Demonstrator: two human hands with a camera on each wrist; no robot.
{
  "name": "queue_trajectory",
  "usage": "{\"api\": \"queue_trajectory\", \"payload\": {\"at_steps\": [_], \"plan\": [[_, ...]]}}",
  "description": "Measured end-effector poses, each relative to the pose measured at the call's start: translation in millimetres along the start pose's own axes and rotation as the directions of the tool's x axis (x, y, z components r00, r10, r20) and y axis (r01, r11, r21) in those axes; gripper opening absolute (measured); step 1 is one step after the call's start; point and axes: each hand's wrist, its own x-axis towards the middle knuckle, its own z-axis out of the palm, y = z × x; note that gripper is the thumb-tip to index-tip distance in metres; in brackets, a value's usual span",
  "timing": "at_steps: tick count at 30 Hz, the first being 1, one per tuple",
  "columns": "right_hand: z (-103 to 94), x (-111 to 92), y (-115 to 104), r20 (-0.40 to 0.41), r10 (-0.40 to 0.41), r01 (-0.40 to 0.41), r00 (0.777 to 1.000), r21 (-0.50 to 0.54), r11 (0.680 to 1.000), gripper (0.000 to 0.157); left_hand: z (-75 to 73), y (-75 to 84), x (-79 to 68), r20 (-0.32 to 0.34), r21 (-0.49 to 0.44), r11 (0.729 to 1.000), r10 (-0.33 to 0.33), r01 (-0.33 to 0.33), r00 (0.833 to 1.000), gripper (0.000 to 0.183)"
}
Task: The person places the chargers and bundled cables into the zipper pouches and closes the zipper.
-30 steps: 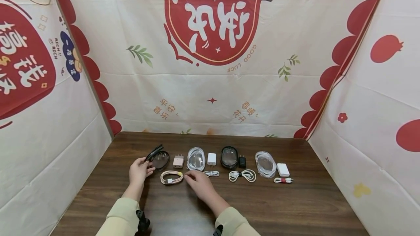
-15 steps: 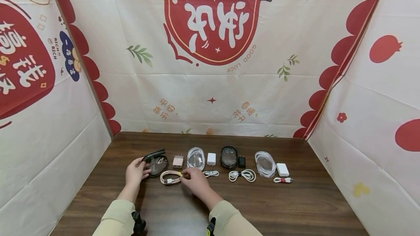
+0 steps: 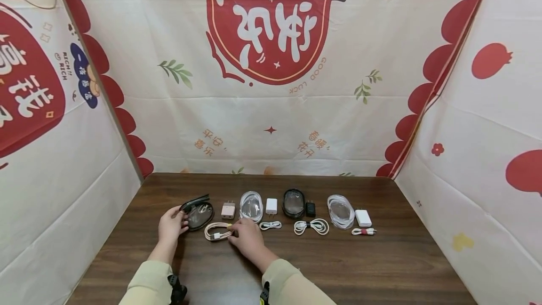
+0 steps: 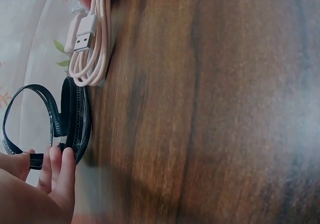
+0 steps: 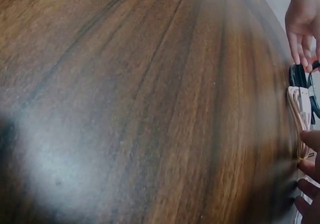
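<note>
At the left end of the row, a small round clear pouch with black zip edging [image 3: 201, 216] stands with its flap raised. My left hand [image 3: 170, 228] pinches the pouch's black rim between thumb and fingers, also visible in the left wrist view on the black band [image 4: 36, 160]. Just right of it lies a coiled pale pink USB cable [image 3: 216, 233], its metal plug [image 4: 83, 40] showing. My right hand [image 3: 249, 238] pinches the right end of that coil by its yellow tie. In the right wrist view only the fingertips [image 5: 309, 168] show at the frame's edge.
Behind the cable sits a pink charger plug [image 3: 228, 210]. Further right are two white-edged pouches [image 3: 340, 212], a black-edged pouch [image 3: 294, 203], white chargers [image 3: 363, 218], a black charger [image 3: 310, 209] and tied white cables [image 3: 311, 227]. Printed cloth walls enclose the wooden table [image 3: 355, 272].
My left hand has drawn the black-edged pouch slightly left and toward me, its flap now tilted lower. The right hand has moved left from beside the pink cable and taken hold of its end.
</note>
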Motion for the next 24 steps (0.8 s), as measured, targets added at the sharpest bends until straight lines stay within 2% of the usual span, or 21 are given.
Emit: {"api": "queue_trajectory", "payload": {"at_steps": [9, 17, 24], "plan": [[2.4, -0.2, 1.4, 0.025, 0.049, -0.047, 0.999, -0.056, 0.997, 0.011, 2.6, -0.3, -2.0, 0.018, 0.005, 1.0, -0.025, 0.024, 1.0, 0.03], [-4.1, -3.0, 3.8, 0.007, 0.007, -0.007, 1.0, 0.003, 1.0, 0.01, -0.6, -1.7, -0.7, 0.045, -0.021, 0.998, -0.053, 0.054, 0.998, 0.034], [-11.2, -6.9, 7.2, -0.027, -0.013, 0.015, 1.0, 0.081, 0.997, 0.009, -6.1, 1.2, -3.8, 0.112, 0.007, 0.997, -0.074, 0.074, 0.991, 0.037]]}}
